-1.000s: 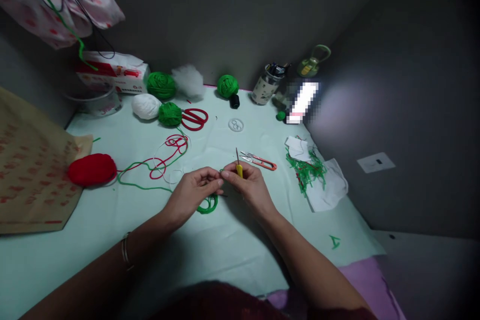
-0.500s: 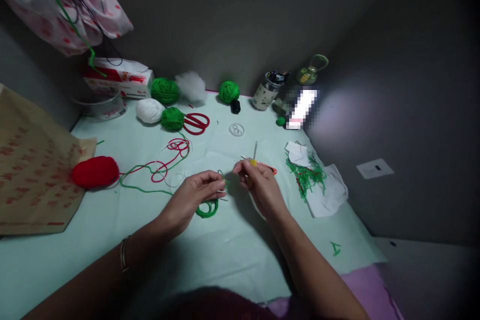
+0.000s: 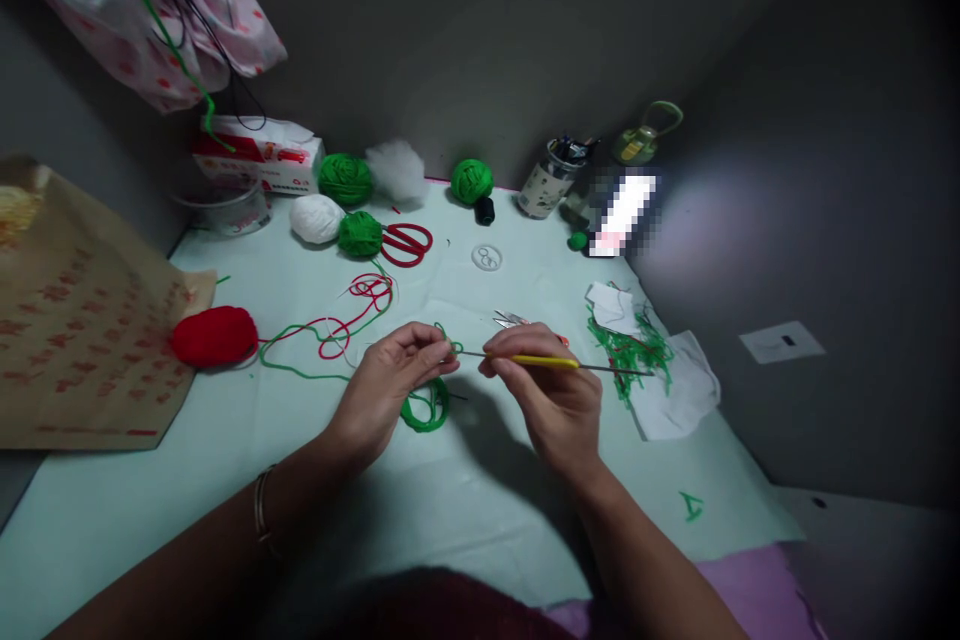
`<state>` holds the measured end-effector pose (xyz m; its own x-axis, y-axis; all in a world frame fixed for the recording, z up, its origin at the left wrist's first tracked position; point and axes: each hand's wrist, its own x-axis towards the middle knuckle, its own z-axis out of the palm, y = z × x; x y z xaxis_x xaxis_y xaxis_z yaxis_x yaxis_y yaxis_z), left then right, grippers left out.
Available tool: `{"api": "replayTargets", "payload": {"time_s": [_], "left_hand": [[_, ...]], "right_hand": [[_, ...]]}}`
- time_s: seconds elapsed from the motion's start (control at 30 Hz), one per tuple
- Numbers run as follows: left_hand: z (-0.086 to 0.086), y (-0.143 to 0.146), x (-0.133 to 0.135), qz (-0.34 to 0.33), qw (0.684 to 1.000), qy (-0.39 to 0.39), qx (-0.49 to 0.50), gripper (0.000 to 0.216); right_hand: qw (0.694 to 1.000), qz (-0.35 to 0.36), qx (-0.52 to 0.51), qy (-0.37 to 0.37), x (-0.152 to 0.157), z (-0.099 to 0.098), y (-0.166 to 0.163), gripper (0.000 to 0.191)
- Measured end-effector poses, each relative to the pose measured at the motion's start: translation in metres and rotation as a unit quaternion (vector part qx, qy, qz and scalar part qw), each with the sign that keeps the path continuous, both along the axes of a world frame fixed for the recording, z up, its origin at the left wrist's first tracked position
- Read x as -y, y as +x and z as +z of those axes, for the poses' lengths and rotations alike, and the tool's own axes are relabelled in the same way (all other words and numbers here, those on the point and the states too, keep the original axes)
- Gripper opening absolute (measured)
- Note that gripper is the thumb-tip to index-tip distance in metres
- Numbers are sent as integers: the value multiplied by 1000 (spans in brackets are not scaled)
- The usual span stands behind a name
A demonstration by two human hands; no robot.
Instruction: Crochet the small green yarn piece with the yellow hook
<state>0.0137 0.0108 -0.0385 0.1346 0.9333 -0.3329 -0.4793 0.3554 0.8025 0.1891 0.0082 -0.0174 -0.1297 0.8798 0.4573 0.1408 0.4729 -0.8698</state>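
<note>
Between the thumb and fingers of my left hand (image 3: pixel 394 385) a small loop of green yarn (image 3: pixel 456 348) is pinched. My right hand (image 3: pixel 551 390) grips a crochet hook (image 3: pixel 540 361) by its yellow handle, its thin metal tip pointing left and meeting the green loop. The hook's other metal end sticks out to the right. Under my left hand lies a coil of green yarn (image 3: pixel 424 420), with a thin dark metal piece beside it. Small orange-handled scissors (image 3: pixel 511 319) lie behind my right hand, partly hidden by it.
Several yarn balls (image 3: pixel 345 179) and red-handled scissors (image 3: pixel 407 245) lie at the back. A red skein (image 3: pixel 215 336) rests by a paper bag (image 3: pixel 82 320) at the left. Green yarn scraps (image 3: pixel 630 350) lie at the right, below a pen cup (image 3: pixel 547 182) and a lit phone (image 3: pixel 626 212).
The crochet hook has turned from upright to nearly level, and its tip now meets the green loop at my left hand. My left hand still pinches the yarn. The view has shifted slightly.
</note>
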Motion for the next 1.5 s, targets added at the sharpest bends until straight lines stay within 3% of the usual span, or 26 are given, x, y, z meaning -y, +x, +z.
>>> {"api": "replayTargets", "payload": {"time_s": [0.3,0.57,0.67,0.83,1.0,1.1,1.3,1.4,1.5], "left_hand": [[-2,0,1,17,999,27,-3,18],[5,-1,1,-6,1000,21,8,25],[6,-3,2,-35,999,21,29,29],[7,-8,1,-83,996,46,-1,26],[10,-9,1,-91,994,51,-19,24],[9,-8,1,-96,994,55,-16,21],[9,-8,2,-101,993,59,11,20],[11,-7,4,-97,994,55,17,22],[11,-5,5,-98,993,57,18,25]], "right_hand": [[969,-39,171,172,7,-3,-1,36],[929,-40,263,259,8,-19,5,49],[935,-21,242,259,6,-20,6,50],[980,13,126,152,3,-11,4,35],[1000,-10,18,-4,1,-7,3,19],[991,0,-84,-101,-2,-8,3,16],[939,54,-229,-251,-12,-7,1,12],[919,74,-253,-292,-13,-8,-1,11],[923,82,-243,-285,-10,-10,-5,12]]}}
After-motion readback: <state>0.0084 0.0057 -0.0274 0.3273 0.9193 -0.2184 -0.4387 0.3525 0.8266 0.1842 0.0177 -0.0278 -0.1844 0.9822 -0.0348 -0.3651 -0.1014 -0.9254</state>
